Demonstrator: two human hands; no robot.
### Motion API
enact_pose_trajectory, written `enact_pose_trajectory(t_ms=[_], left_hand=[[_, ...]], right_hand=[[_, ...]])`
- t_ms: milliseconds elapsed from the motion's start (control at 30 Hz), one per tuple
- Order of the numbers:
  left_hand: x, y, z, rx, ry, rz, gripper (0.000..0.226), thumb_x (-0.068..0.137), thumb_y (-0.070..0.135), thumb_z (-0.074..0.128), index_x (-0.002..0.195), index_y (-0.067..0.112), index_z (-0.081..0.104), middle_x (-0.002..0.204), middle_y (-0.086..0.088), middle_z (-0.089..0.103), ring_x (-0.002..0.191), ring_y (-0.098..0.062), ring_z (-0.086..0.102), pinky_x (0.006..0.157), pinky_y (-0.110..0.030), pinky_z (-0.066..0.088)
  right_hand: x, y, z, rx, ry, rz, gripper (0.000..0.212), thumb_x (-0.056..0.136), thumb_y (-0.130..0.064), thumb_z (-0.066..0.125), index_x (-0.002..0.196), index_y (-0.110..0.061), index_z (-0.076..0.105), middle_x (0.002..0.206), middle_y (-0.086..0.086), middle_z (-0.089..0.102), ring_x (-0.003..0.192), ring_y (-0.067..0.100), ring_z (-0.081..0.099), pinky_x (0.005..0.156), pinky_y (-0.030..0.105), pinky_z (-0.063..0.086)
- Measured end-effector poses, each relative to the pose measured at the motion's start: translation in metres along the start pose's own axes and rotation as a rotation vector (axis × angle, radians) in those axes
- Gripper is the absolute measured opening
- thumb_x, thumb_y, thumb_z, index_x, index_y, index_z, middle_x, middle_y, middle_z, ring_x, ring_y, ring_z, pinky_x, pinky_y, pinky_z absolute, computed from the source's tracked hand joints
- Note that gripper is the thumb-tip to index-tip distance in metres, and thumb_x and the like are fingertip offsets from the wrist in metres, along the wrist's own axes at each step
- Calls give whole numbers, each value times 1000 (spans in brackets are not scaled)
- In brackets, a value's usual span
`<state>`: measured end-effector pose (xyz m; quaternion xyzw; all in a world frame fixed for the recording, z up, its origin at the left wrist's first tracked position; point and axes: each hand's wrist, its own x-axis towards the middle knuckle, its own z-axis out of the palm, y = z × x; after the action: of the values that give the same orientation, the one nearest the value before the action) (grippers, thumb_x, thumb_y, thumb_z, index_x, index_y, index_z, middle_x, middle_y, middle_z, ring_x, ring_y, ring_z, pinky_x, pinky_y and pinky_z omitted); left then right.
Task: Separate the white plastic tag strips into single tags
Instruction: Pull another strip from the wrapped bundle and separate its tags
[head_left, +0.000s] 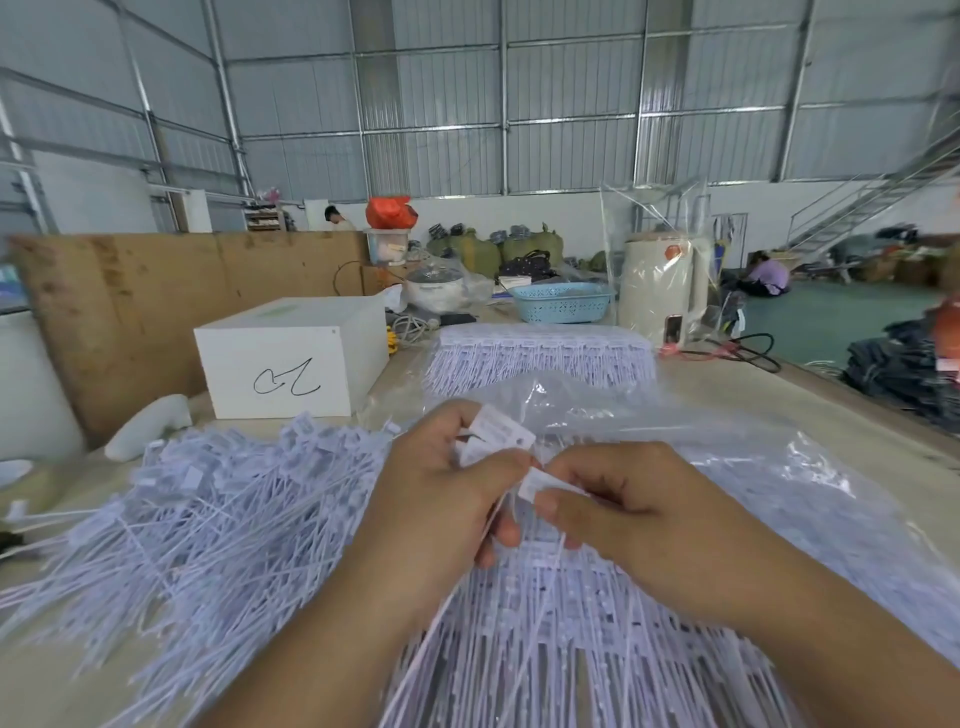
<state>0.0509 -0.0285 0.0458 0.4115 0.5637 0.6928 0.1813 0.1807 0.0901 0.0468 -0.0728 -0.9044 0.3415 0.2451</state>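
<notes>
My left hand (441, 493) grips a small bunch of white plastic tags (501, 431), their flat heads sticking up above my fingers and their thin tails hanging down. My right hand (618, 509) pinches a single tag head (535, 483) right beside them, thumb on top. Under both hands lies a joined tag strip (545, 623) with its tails fanning toward me. A big loose pile of single tags (208, 519) covers the table to my left. Another stack of joined strips (540, 353) lies farther back in the middle.
A white box (291, 358) with a black scribble stands at the back left, before a brown board (156, 291). Clear plastic bags (727, 467) spread to the right. A blue basket (563, 301) and a cream kettle (662, 286) sit at the far end. The table edge (883, 405) runs along the right.
</notes>
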Motion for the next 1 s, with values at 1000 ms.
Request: enact_pose_trajectory(t_ms=[1000], left_hand=[[-3,-9,15,-262,-5,-159,18,92,19,56,83,19,71,67,-8,60,38,-13,41,38,-18,29]], right_hand=[[0,-5,19,81,133,-105,39,87,-40,59,119,-45,37,72,-11,71,53,6,59,52,25,47]])
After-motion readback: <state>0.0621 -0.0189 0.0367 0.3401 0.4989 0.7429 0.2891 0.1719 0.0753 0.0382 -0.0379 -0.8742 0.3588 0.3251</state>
